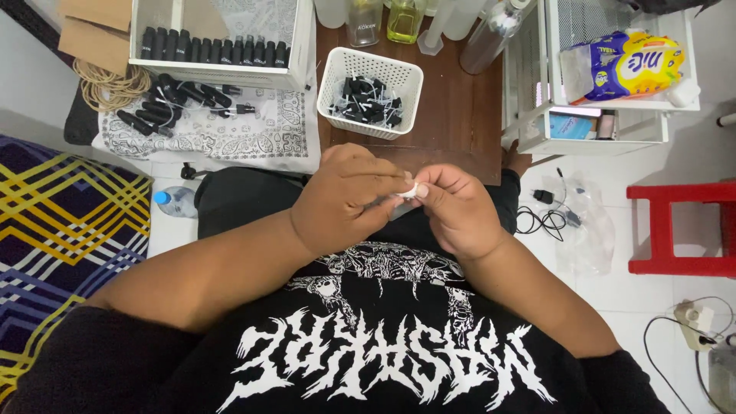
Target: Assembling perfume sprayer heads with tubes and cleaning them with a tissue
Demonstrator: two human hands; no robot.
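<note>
Left hand [345,199] and right hand [452,208] both pinched shut on small white plastic cap [412,191]. Looks light, stiff, slippery; best held by its rim. White slotted basket [370,92] sits near.

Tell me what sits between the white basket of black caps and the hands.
In the head view, only bare brown tabletop lies between the white basket and the left hand and right hand.
</note>
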